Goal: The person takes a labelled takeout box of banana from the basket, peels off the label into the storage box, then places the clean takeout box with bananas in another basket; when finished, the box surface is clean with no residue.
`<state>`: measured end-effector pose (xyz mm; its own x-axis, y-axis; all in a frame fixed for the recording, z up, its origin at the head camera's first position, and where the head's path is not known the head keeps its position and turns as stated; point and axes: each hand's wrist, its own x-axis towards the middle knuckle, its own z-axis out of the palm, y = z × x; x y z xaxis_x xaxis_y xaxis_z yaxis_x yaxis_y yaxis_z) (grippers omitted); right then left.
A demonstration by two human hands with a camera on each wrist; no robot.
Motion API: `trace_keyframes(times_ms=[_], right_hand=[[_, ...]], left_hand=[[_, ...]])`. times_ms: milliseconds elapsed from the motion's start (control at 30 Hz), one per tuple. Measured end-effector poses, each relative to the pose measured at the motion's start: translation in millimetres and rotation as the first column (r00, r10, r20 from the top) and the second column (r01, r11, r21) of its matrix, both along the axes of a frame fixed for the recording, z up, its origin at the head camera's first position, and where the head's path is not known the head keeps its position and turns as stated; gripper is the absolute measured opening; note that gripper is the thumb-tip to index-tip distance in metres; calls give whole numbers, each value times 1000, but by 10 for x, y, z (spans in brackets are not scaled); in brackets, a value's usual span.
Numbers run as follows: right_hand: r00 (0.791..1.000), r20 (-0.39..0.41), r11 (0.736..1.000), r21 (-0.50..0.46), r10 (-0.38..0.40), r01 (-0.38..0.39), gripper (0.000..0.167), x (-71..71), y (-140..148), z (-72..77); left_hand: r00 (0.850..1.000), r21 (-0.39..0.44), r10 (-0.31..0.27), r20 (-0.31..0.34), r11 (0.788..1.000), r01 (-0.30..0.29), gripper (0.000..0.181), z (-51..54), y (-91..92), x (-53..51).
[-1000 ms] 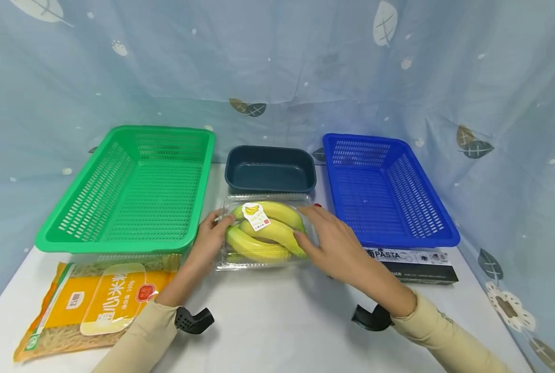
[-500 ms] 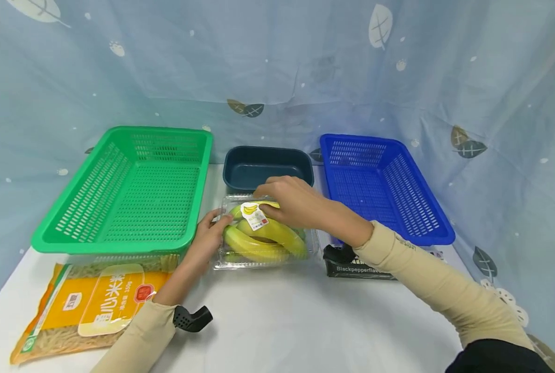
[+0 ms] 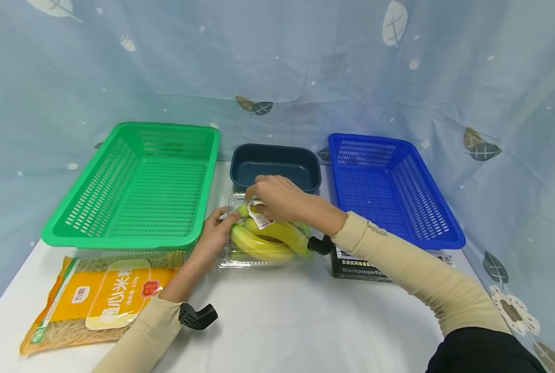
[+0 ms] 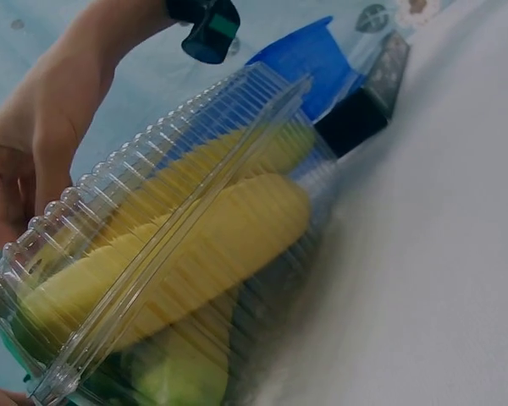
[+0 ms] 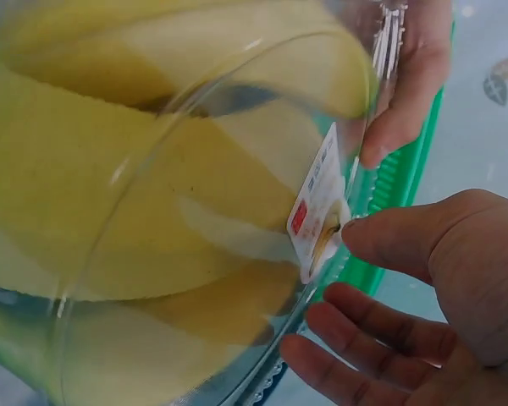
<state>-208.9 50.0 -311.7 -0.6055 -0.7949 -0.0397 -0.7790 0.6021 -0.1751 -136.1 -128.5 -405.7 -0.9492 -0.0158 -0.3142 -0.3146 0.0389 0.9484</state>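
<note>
A pale blue printed cloth (image 3: 296, 62) hangs behind a white tabletop (image 3: 305, 321). At the left on it stands a green basket (image 3: 118, 242), and at the right a somewhat smaller blue basket (image 3: 370, 199). A yellow-orange bag (image 3: 107, 298) lies flat at the green basket's near side, its nearest corner turned towards the left. Between the baskets, towards the back, sits a dark teal dish (image 3: 277, 173). Just in front of it, at the middle of the tabletop, is a ribbed clear container (image 3: 268, 263) with bananas (image 3: 284, 235) inside. A dark box (image 3: 358, 272) lies near the blue basket, partly hidden by the right sleeve. The left hand (image 3: 214, 233) has its grip narrowed on the container's left edge, thumb over the top. The right hand (image 3: 282, 198) reaches across the container's far part, its grip loose and fairly wide, thumb tip at the edge of the white label (image 3: 260, 218) on the lid.
</note>
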Motion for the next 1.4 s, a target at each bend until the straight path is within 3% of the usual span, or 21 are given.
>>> trace_keyframes(times_ms=[200, 400, 700, 1400], right_hand=[[999, -38, 1000, -18, 21, -21, 22, -53, 13, -64], [998, -60, 997, -67, 28, -32, 5, -54, 19, -79], [998, -14, 980, -184, 68, -69, 13, -8, 90, -72], [996, -44, 968, -237, 77, -86, 19, 191, 273, 78]], left_hand=[[1000, -6, 8, -13, 1000, -8, 63, -1, 26, 4], [1000, -21, 7, -18, 1000, -8, 62, -14, 36, -2], [1000, -17, 10, -20, 1000, -10, 62, -25, 28, 10], [1000, -5, -6, -5, 1000, 6, 68, -11, -7, 3]])
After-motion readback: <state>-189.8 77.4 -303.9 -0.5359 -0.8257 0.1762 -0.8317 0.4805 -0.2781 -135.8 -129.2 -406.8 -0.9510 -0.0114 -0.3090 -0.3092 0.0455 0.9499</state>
